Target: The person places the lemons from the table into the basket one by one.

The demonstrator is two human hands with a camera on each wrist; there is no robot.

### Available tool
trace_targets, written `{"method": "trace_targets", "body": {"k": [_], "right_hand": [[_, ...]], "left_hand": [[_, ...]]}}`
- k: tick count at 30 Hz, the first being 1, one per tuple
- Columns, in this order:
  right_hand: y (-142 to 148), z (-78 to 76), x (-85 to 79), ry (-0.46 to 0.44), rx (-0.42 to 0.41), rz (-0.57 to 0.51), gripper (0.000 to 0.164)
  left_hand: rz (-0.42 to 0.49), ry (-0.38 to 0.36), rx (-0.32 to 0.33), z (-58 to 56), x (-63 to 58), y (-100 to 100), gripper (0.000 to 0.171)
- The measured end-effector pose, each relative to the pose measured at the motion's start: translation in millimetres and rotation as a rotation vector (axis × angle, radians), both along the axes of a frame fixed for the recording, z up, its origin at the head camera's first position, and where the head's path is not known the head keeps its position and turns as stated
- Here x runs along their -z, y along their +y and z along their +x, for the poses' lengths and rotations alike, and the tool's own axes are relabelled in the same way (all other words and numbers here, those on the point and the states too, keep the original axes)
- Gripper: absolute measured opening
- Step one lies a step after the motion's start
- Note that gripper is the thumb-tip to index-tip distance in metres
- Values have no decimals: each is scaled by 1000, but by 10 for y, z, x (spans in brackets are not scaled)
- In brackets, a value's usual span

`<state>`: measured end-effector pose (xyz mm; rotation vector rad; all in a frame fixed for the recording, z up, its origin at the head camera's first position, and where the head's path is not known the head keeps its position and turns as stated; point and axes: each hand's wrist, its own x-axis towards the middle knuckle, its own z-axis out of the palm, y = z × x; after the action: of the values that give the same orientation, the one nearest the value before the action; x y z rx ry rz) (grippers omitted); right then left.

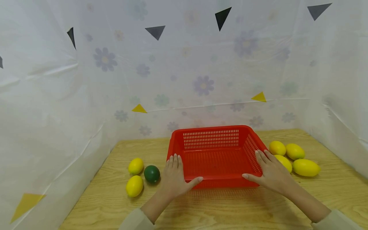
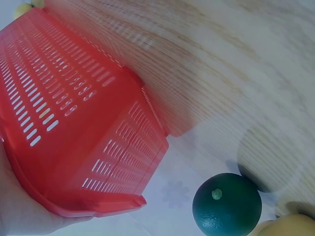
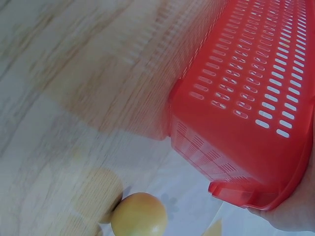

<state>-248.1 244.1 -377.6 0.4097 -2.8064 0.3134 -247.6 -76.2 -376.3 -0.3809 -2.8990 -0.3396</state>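
Note:
A red plastic basket (image 1: pixel 212 129) with slotted walls stands on the table, and nothing lies inside it. My left hand (image 1: pixel 173 180) rests on its front left corner, fingers straight along the left rim and thumb on the front rim. At the front right corner, my right hand (image 1: pixel 271 174) lies the same way with straight fingers. Left of the basket are a dark green round fruit (image 1: pixel 152 174) and two lemons, a rear lemon (image 1: pixel 136 166) and a front lemon (image 1: pixel 134 186). Several yellow lemons (image 1: pixel 306 167) sit close together to the right, one partly hidden behind my right hand.
The wood-grain table (image 1: pixel 218 210) runs back to a pale flowered curtain (image 1: pixel 184 80). White sheeting also hangs along the left (image 1: pixel 43 127) and right sides. Yellow and dark triangles mark the sheets.

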Motion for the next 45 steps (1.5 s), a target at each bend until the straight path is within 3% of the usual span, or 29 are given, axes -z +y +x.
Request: {"method": "trace_targets", "body": {"k": [38, 45], "right_hand": [[36, -34, -83, -89, -31, -52, 102], [32, -38, -88, -110, -33, -53, 102]], "left_hand": [[24, -46, 16, 35, -16, 0, 107], [42, -16, 28, 25, -40, -25, 105]]}}
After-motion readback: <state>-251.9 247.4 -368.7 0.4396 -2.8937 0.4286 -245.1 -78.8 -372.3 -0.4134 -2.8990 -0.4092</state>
